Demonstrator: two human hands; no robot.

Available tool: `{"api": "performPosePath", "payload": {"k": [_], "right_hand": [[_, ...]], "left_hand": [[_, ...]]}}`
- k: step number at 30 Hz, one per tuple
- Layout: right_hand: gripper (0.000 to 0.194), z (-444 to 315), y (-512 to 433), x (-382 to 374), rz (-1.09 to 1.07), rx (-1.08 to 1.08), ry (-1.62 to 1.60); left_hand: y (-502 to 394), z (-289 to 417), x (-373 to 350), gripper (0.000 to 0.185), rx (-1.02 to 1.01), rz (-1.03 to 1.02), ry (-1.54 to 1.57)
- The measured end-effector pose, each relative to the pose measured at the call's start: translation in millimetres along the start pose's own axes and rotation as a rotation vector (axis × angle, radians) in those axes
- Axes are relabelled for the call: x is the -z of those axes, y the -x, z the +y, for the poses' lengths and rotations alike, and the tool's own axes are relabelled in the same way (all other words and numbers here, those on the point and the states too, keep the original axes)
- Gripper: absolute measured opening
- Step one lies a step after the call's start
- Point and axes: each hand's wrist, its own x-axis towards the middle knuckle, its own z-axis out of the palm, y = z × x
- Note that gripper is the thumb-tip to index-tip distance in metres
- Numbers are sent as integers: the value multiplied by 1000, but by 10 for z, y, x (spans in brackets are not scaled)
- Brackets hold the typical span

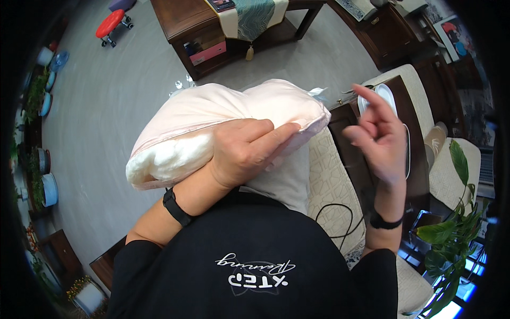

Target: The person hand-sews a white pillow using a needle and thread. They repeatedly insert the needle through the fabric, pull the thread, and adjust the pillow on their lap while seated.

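A pale pink pillow (207,103) lies in front of my body, its surface gathered in folds. Along its near side the seam gapes, and white fluffy filling (179,153) shows in the gap at the left. My left hand (249,147) grips the pillow by this edge, the index finger stretched along the seam toward the right corner. Apart from the pillow, to its right, my right hand (376,139) is raised with thumb and index finger spread. It is slightly blurred, and I see nothing held in it.
A cream quilted seat cover (336,171) carries a black cable (338,205). Right of it stands a dark wooden table (416,159) with a white oval container (385,97). A wooden table (187,20) is ahead, a red wheeled stool (110,24) beyond left, and a leafy plant (446,243) at right.
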Motion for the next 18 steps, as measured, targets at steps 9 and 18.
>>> {"api": "performPosePath", "payload": {"k": [9,18], "right_hand": [[24,-146,-353,-292,-238,577,487],[34,178,-84,-401,14,749,520]], "left_hand": [[-5,20,-18,26,25,58,-14],[19,20,-32,28,51,36,53]]}}
